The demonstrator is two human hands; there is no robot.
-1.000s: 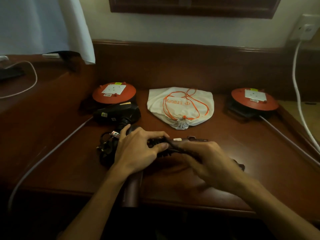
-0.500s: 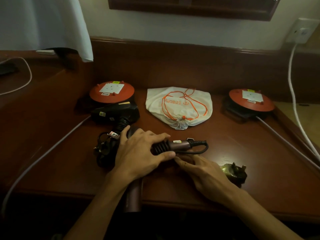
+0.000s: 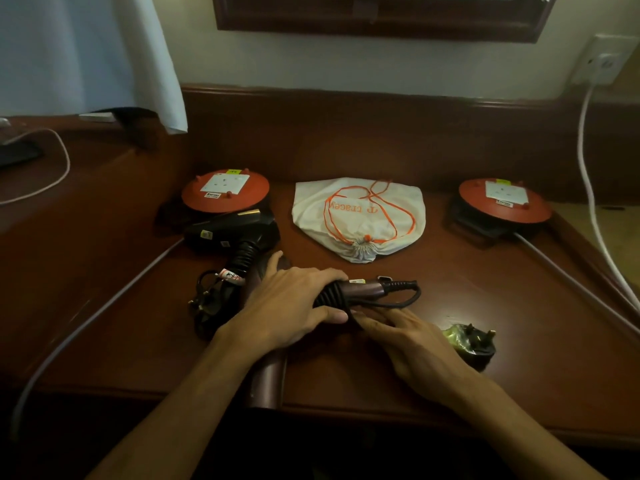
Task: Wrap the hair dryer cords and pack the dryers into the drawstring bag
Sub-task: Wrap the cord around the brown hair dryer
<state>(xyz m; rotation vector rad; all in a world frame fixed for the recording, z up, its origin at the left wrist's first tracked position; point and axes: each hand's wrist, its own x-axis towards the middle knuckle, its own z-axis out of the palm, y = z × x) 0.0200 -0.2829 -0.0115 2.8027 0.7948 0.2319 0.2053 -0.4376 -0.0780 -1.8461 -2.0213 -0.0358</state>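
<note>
Item 1: maroon hair dryer (image 3: 266,382), near front edge of table (image 3: 346,386), left of centre; barrel end hangs over that edge, handle (image 3: 363,289) points twd right edge. Cord (image 3: 330,296) wound in black coils round handle; loose loop runs off handle tip and back twd hands.

Item 2: left hand (image 3: 291,306), palm down over handle/body joint, fingers curled round the wound coils, thumb underneath, gripping.

Item 3: right hand (image 3: 412,344), just right of left hand, fingers fairly straight, tips touching loose cord under handle; whether it pinches cord – can't tell.

Item 4: plug (image 3: 474,344), black, pins up, lies on table beside right hand, twd right-front; yellowish wrap on it.

Item 5: black hair dryer (image 3: 232,230), left-rear area, just behind left hand, touching front of left reel; its cord bundle (image 3: 211,299) lies bunched w/ tag, left of left hand.

Item 6: drawstring bag (image 3: 358,216), white, orange string, centre-rear of table, mouth cinched, facing front edge; lies flat, apart from both dryers.

Item 7: left reel (image 3: 225,190), orange top w/ white socket plate, left-rear corner. Right reel (image 3: 504,199), same type, right-rear corner; grey cables run from each twd front edge.

Item 8: white cable (image 3: 588,188), from wall socket (image 3: 602,60) down past right edge.
</note>
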